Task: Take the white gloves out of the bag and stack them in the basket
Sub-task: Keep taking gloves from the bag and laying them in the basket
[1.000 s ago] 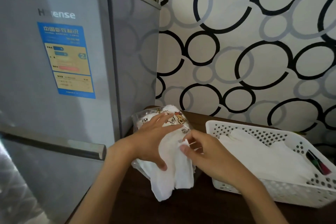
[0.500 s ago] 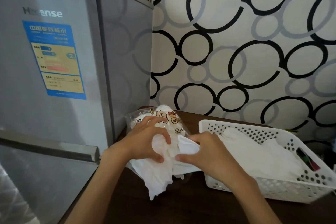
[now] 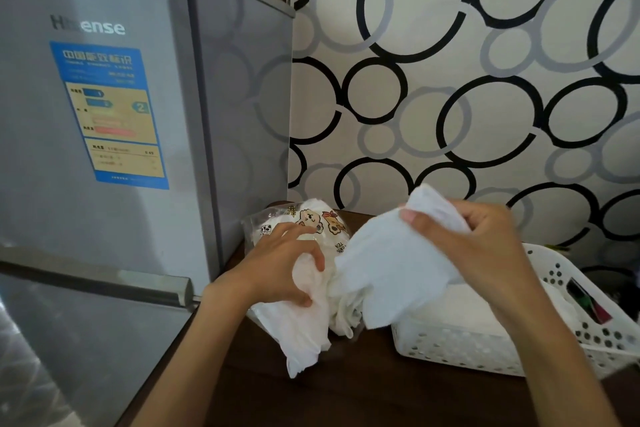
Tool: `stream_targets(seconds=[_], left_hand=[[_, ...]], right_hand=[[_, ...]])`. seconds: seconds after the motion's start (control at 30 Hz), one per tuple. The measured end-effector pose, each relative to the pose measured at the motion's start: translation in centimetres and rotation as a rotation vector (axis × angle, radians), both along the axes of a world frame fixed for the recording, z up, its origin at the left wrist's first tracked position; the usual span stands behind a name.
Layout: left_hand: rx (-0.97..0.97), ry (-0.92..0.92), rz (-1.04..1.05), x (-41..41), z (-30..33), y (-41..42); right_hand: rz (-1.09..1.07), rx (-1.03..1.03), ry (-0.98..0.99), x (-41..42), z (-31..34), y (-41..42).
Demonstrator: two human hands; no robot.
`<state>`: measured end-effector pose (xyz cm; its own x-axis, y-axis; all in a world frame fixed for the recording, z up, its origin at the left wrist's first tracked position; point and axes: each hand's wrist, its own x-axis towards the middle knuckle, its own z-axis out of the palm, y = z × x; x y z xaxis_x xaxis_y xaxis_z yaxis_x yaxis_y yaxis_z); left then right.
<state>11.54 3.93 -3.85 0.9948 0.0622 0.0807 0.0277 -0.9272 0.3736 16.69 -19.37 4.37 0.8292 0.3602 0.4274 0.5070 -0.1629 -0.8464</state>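
A grey fridge (image 3: 104, 184) with a blue label (image 3: 109, 114) stands beside the dark counter (image 3: 346, 392); circle-patterned wallpaper (image 3: 450, 80) behind.

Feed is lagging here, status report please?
Right hand grips a white glove, lifted beside the basket. Left hand holds the bag. Nothing blocking.

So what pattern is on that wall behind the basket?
The wall is pale with overlapping black and grey rings, as the head view shows.

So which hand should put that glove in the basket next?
The right hand. It already holds the white glove lifted up, just beside the basket. The left hand is busy gripping the bag, farther from the basket.
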Motion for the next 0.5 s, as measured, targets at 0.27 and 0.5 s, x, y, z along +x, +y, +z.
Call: stream_targets(seconds=[0.27,0.5], left_hand=[[-0.158,0.001,-0.071,-1.2,3.0,-1.3],[-0.190,-0.188,-0.015,0.6,3.3,-7.7]], right_hand=[[-0.037,-0.008,0.248,3.8,-0.8,-4.2],[-0.150,-0.376,0.318,7.7,-2.6,-9.8]])
